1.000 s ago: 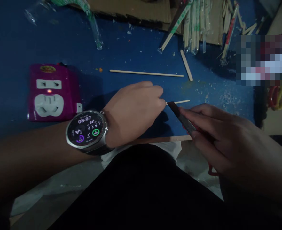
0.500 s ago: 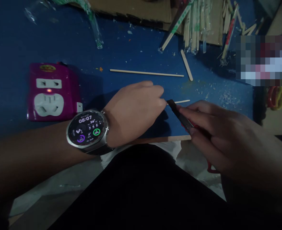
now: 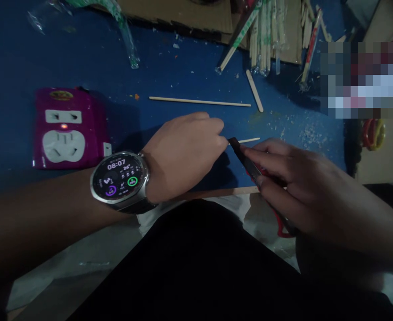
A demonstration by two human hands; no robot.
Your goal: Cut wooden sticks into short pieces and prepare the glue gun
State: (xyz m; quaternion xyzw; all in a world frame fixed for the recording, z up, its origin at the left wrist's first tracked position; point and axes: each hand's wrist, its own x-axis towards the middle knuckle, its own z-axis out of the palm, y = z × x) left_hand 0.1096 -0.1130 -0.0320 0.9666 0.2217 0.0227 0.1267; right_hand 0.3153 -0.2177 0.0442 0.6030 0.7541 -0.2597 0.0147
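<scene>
My left hand (image 3: pixel 190 154), a watch on its wrist, is closed around a thin wooden chopstick (image 3: pixel 251 140). Most of the chopstick is hidden in the fist; its pale tip sticks out to the right. Red-handled scissors (image 3: pixel 255 171) are gripped in my right hand (image 3: pixel 286 178), thumb and fingers pressed along the dark blades. The blade end lies against or across the chopstick close to my left fingers; whether the blades are parted cannot be made out. Just beyond lie another chopstick (image 3: pixel 199 101) and a flat wooden stick (image 3: pixel 254 91) on the blue table (image 3: pixel 183 58).
A magenta power socket (image 3: pixel 66 127) with a lit lamp stands at the left. Wrapped chopsticks (image 3: pixel 263 40) lie on cardboard (image 3: pixel 183 18) at the back. Shavings (image 3: pixel 312 133) are scattered at the right, near red and yellow rings (image 3: pixel 373 133). The table's front edge (image 3: pixel 223 192) is close to my lap.
The whole view has shifted slightly, so things appear a little farther left. My hands keep nearly the same pose, with the scissors still at the chopstick.
</scene>
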